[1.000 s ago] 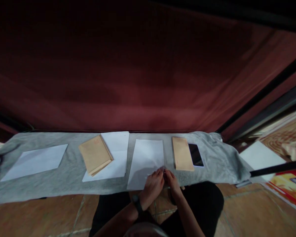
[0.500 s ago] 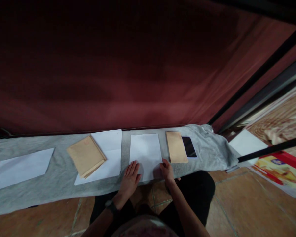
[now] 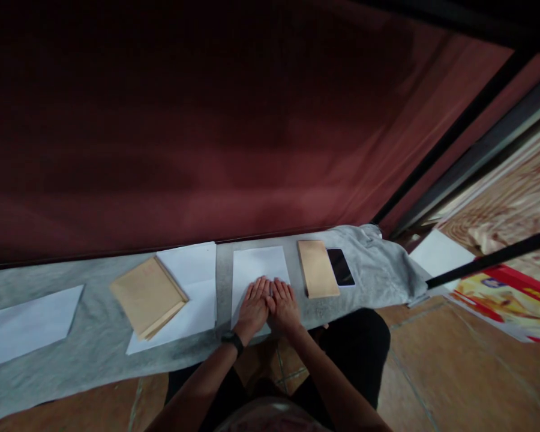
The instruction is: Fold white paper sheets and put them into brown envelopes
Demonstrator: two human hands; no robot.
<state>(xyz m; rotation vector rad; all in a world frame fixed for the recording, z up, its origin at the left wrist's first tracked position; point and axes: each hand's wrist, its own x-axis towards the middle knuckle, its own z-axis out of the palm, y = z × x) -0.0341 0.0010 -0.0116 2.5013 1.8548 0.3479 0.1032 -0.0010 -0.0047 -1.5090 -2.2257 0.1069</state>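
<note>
A white sheet of paper [image 3: 260, 261] lies in front of me on a grey cloth. My left hand [image 3: 254, 306] rests flat on its lower middle, fingers stretched forward. Beside it and touching it, my right hand [image 3: 284, 305] also lies flat on the paper, so both hands cover its lower part. To the right of the sheet is a brown envelope [image 3: 318, 270], with a dark-screened phone [image 3: 341, 267] against its right edge. On the left, a stack of brown envelopes [image 3: 148, 294] sits askew on more white paper [image 3: 202, 303].
The grey cloth [image 3: 96, 342] covers a long narrow surface along a dark red wall [image 3: 184, 180]. More white paper [image 3: 31, 321] lies at the far left. Black bars [image 3: 454, 129], a white sheet [image 3: 438, 258] and a red-yellow printed box or sheet [image 3: 508, 294] are at the right.
My right hand has moved left from the paper's right edge onto the sheet. My left hand has shifted inward and forward, and the hands now meet. The view has shifted slightly.
</note>
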